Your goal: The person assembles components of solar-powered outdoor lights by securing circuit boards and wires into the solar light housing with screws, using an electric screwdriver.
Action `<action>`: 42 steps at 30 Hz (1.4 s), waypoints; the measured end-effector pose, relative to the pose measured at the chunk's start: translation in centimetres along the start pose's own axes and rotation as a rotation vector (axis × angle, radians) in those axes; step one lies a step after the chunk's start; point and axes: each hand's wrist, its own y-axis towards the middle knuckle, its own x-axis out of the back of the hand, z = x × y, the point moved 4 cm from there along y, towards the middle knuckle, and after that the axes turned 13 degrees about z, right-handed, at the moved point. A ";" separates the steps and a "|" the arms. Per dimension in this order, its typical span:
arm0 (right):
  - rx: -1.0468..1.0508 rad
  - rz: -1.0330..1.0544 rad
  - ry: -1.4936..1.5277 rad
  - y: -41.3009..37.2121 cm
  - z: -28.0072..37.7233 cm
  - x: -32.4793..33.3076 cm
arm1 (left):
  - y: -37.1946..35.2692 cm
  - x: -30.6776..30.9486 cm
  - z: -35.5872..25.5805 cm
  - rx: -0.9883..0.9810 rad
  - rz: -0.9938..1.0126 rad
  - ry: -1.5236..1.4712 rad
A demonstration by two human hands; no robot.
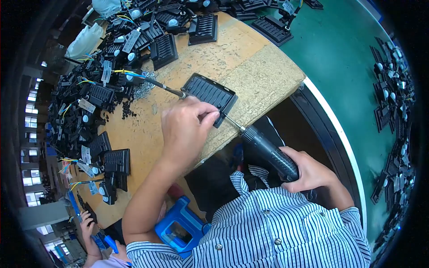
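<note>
A black finned lamp housing [208, 92] lies near the worn front edge of the bench. Over its near side, my left hand [185, 123] pinches thumb and forefinger together beside the tip of a screwdriver bit; whatever is between the fingertips is too small to make out. My right hand [308, 172] wraps round the rear of a black electric screwdriver [270, 152], whose thin bit points up and left to the housing's edge. A black cable [156, 82] with yellow and blue wire ends runs out from beneath my left hand.
Piled lamp housings [103, 94] cover the bench's left and back, beside loose small metal parts [144, 87] and black bits [128, 108]. A green belt [339, 67] on the right carries more lamps. A blue plastic object [187, 221] sits by my left elbow; another person's hand [87, 225] shows lower left.
</note>
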 end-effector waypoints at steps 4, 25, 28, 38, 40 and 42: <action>0.090 0.007 0.039 0.7 -1.2 0.3 | 0.2 -0.4 0.5 0.191 0.074 -0.174; 0.205 0.225 0.451 1.7 -4.2 1.5 | 2.0 -1.5 1.2 0.320 0.146 -0.339; 0.250 0.285 0.535 1.9 -4.9 1.6 | 2.2 -1.5 1.1 0.319 0.156 -0.277; 0.284 0.353 0.610 2.4 -5.3 2.0 | 2.6 -1.6 0.8 0.344 0.166 -0.343; 0.311 0.378 0.630 2.4 -5.4 2.0 | 2.6 -1.7 0.8 0.325 0.149 -0.336; 0.325 0.390 0.661 2.6 -5.6 2.1 | 2.6 -1.7 0.8 0.307 0.145 -0.331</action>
